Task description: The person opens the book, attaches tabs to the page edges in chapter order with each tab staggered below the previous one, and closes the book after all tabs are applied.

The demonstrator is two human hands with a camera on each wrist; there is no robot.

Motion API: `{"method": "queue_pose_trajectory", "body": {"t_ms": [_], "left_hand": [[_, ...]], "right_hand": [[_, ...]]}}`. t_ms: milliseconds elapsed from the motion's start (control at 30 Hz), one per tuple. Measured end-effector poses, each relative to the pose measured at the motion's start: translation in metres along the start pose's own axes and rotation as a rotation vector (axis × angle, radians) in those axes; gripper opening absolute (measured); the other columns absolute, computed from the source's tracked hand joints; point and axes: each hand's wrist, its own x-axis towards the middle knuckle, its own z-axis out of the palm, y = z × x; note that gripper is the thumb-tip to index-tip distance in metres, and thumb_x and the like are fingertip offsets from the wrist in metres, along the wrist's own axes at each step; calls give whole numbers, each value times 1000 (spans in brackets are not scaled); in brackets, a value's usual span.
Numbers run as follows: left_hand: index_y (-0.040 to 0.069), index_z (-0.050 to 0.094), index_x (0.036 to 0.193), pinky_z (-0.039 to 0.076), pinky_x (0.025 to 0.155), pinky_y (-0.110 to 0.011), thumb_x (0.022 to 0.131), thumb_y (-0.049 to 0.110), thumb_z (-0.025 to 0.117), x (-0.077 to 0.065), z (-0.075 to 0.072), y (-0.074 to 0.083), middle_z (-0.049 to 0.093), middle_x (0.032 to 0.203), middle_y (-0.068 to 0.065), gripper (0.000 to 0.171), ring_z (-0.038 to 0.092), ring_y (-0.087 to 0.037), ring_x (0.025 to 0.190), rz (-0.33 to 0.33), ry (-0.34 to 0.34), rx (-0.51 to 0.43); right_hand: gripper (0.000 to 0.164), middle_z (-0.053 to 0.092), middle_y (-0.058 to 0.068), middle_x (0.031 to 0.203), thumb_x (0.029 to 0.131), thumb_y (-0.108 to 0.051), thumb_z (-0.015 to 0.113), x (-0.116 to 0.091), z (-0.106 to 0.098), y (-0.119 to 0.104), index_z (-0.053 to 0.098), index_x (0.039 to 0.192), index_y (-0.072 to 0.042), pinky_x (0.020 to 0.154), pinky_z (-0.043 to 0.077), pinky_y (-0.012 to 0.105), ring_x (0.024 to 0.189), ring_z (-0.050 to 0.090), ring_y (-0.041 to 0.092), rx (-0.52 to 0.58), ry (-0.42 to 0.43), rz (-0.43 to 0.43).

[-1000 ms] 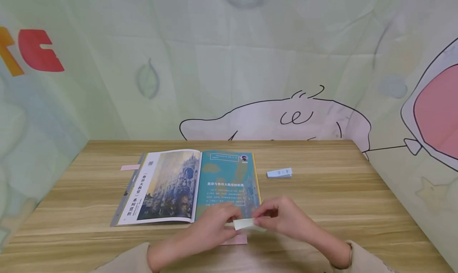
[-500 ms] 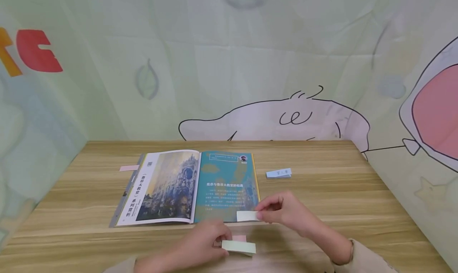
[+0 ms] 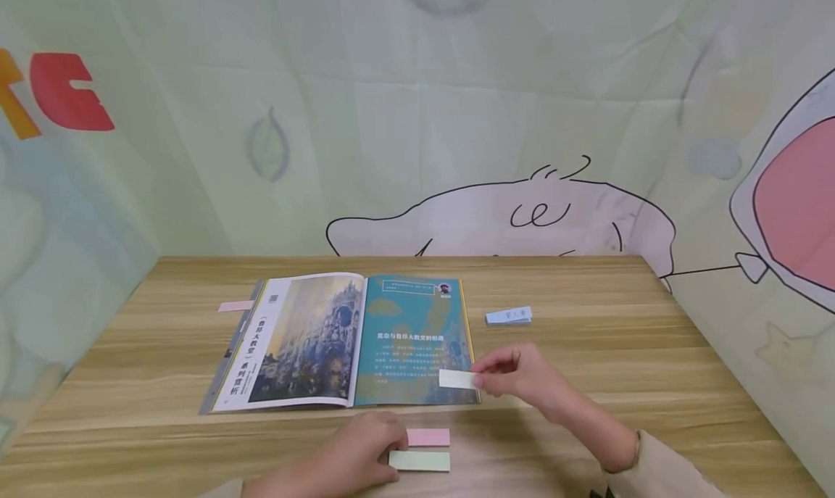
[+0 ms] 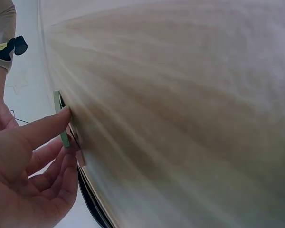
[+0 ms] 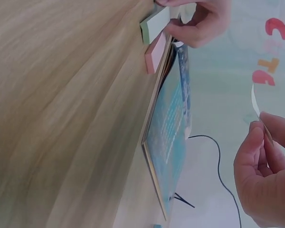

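Observation:
My right hand (image 3: 525, 378) pinches a single pale green sticky note (image 3: 455, 379) by its right end, between thumb and forefinger. The note overlaps the lower right corner of an open magazine's (image 3: 401, 309) teal page in the head view; in the right wrist view the sticky note (image 5: 255, 99) stands up from the fingertips, slightly bent. Near the front of the table my left hand (image 3: 355, 447) grips the left end of a green sticky note pad (image 3: 424, 462) between thumb and fingers. Just behind that pad lies a pink sticky note pad (image 3: 430, 437), its left end hidden by the fingers.
A blue sticky note pad (image 3: 509, 316) with handwriting lies right of the magazine. A pink tab (image 3: 235, 306) sticks out from the magazine's left edge. The wooden table (image 3: 626, 353) meets a printed cloth backdrop (image 3: 417, 121) at its far edge.
The hands have moved apart. My right hand has peeled a note away and carried it up over the page corner, while my left hand has lowered the green pad beside the pink one.

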Motion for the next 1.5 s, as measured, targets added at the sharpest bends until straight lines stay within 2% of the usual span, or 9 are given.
{"method": "queue_pose_trajectory", "body": {"t_ms": [233,533,733,833,967,1067,1267,1500], "left_hand": [[12,62,77,37,53,-16,68,12,81,-1,0,0,48,68,14,20,37,1,57,-19,22,8],[14,61,77,37,53,-17,68,16,81,0,-3,2,46,64,14,22,37,-1,56,-46,6,-20],[15,59,72,34,50,-16,77,23,76,4,-11,4,43,60,13,19,36,0,55,13,88,48],[16,62,74,36,51,-16,80,24,72,8,-18,5,48,64,13,15,39,0,57,35,141,99],[13,67,83,47,60,-22,84,22,68,17,-29,6,62,75,8,9,54,-5,68,32,162,154],[9,68,93,51,67,-28,86,21,66,27,-36,6,67,86,1,14,62,-12,79,33,151,184],[3,64,111,50,84,-36,89,22,62,51,-41,1,65,105,-9,29,61,-22,97,35,136,213],[-2,55,125,45,93,-43,90,23,62,76,-46,-12,56,124,-16,44,54,-31,113,-7,108,252]], "right_hand": [[24,67,7,80,80,-8,72,8,-7,9,68,97,8,64,53,35,68,60,17,9,29,14],[25,68,8,81,81,-8,71,22,-16,18,67,100,9,62,51,31,66,58,17,-12,57,14],[25,68,6,83,82,-9,70,34,-20,22,67,99,9,66,54,34,68,58,19,-34,98,15],[23,68,6,84,83,-8,69,41,-21,25,68,99,9,68,54,35,70,59,18,-44,125,37],[20,66,3,80,84,-7,68,52,-21,28,68,97,8,64,53,30,67,55,14,-72,164,59],[19,64,2,75,85,-6,67,62,-22,30,68,97,9,59,50,27,61,52,12,-88,181,47],[17,62,6,73,87,-6,64,82,-24,30,67,97,8,57,46,25,60,50,13,-106,216,68],[15,63,7,76,87,-3,64,103,-28,33,67,95,9,58,49,24,60,52,12,-168,251,67]]}}
